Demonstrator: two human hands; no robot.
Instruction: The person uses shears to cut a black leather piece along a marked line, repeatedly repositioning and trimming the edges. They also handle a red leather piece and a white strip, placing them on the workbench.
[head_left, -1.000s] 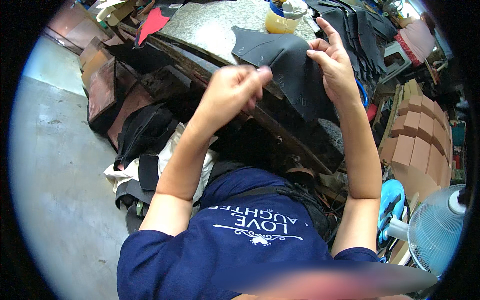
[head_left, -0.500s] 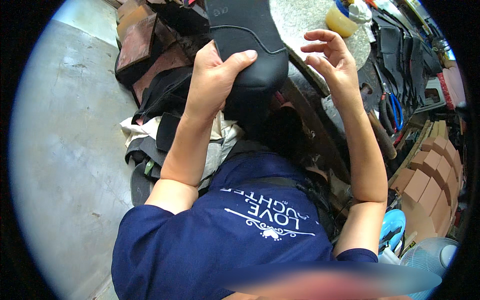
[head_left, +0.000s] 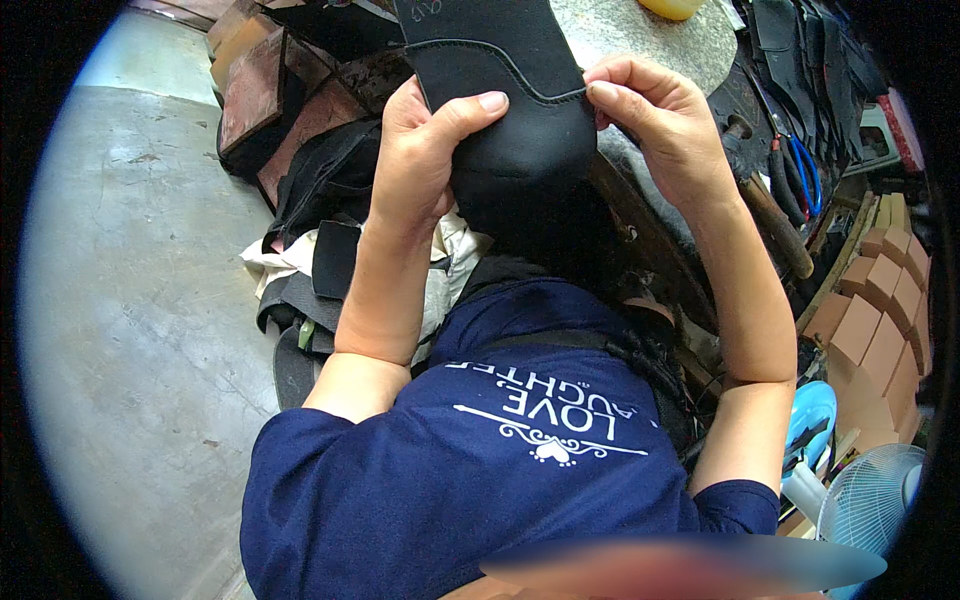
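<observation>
A black leather piece (head_left: pixel 525 140), which looks like a shoe part, is held up in front of me. A raised, wavy seam crosses it, and its near end is rounded. My left hand (head_left: pixel 420 150) grips its left edge, thumb lying on top and fingers hidden underneath. At the right edge, by the end of the seam, my right hand (head_left: pixel 660 120) pinches with thumb and forefinger. Whether those fingertips hold the edge itself or something thin there is too small to tell.
To the right are a pale stone slab (head_left: pixel 650 40), a hammer (head_left: pixel 770 215), blue-handled scissors (head_left: pixel 803 175) and stacked black pieces (head_left: pixel 800 70). Tan blocks (head_left: pixel 870 330) and a fan (head_left: pixel 870 500) stand lower right. Dark scraps and brownish blocks (head_left: pixel 255 90) lie left, beside the grey floor (head_left: pixel 150 300).
My right hand has come from apart, with its fingers spread, to the right edge of the leather piece and closed there. The left hand keeps its grip.
</observation>
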